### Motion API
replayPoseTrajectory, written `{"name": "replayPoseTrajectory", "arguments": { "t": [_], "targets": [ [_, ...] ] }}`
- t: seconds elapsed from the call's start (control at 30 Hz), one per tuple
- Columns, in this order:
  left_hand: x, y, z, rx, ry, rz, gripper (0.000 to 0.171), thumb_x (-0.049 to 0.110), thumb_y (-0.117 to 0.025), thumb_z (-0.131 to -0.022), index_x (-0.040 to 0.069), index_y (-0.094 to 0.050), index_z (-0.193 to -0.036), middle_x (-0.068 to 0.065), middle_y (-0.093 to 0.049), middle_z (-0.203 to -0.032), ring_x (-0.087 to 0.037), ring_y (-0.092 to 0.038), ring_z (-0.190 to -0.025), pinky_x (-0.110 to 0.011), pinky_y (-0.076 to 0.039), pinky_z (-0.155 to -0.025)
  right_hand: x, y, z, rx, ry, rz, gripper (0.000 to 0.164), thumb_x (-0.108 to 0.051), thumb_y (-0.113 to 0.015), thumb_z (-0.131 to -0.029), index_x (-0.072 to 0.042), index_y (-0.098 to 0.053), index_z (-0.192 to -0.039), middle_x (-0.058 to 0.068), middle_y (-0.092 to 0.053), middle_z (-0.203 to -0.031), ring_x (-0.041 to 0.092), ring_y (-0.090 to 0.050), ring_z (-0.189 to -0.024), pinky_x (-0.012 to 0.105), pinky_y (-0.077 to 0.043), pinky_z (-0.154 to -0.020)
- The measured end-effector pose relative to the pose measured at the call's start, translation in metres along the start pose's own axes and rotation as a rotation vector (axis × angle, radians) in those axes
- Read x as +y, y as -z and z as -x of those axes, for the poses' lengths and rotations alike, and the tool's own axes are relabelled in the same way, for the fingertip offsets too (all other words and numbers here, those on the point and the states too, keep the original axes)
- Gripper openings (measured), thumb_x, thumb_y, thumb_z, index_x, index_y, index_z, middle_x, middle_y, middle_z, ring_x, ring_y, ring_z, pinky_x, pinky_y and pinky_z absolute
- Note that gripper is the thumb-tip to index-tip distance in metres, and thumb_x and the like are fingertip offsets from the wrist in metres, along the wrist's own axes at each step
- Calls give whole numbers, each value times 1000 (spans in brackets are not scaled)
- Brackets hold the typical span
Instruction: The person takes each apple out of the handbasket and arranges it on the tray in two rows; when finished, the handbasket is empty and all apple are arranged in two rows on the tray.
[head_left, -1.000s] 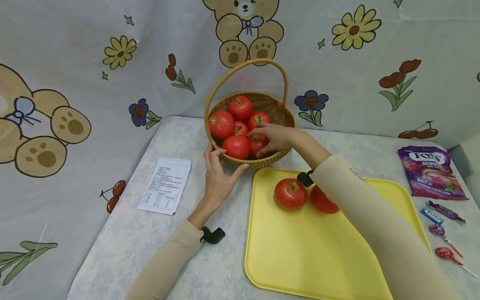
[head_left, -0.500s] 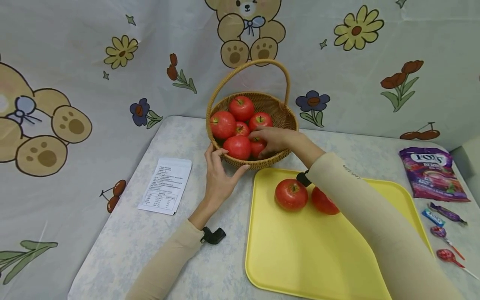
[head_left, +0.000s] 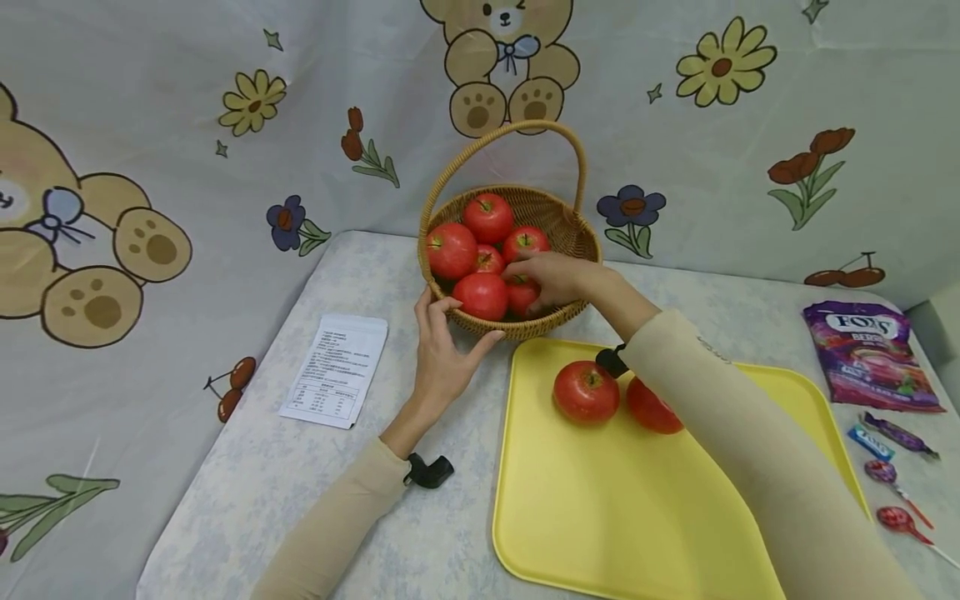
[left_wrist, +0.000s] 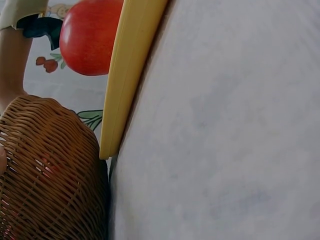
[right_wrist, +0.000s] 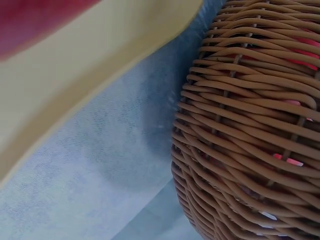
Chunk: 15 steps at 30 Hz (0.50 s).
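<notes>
In the head view, a wicker basket with a tall arched handle holds several red apples. My left hand grips the basket's front left rim, fingers at the edge and thumb against the outer wall. Reaching inside from the right, my right hand curls its fingers over an apple near the front, covering part of it. The wicker wall fills the lower left of the left wrist view. In the right wrist view, the basket hides the fingers.
Two apples, one partly beside my right sleeve, rest on a yellow tray in front of the basket. A printed white packet lies at left. At right are a purple candy bag, wrapped candies and lollipops.
The right hand's fingers have bent further around the front apple inside the basket. The left hand stays at the rim. The head view has shifted slightly.
</notes>
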<state>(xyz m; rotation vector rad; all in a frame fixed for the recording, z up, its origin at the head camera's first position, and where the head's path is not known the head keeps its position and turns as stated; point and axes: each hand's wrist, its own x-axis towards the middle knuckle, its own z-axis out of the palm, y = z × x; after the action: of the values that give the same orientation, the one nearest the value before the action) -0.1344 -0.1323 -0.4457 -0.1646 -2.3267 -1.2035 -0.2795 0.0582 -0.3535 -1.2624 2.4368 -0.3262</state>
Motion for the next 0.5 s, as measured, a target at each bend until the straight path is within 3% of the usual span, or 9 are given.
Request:
{"name": "replayPoseTrajectory", "arguments": {
  "t": [0.2,0.5],
  "targets": [
    [0,0,0,-7,4,10,66,48,-76,-82,8,-39,-120,-22,-18,-155,-35,-43,-133,-52,-48,-97,1,7,8,62,11,7,55,-14,-84,-77,-19,-61,-126,17,-43,-143,38,-49,-125,55,-38,-105],
    [-2,2,0,9,-9,14,67,47,-77,-82,8,-39,-121,-24,-20,-152,-34,-46,-128,-53,-49,-94,5,23,37,251,61,2,57,-11,-83,-76,-15,-61,-129,15,-47,-134,33,-49,-119,54,-38,-99]
  ]
}}
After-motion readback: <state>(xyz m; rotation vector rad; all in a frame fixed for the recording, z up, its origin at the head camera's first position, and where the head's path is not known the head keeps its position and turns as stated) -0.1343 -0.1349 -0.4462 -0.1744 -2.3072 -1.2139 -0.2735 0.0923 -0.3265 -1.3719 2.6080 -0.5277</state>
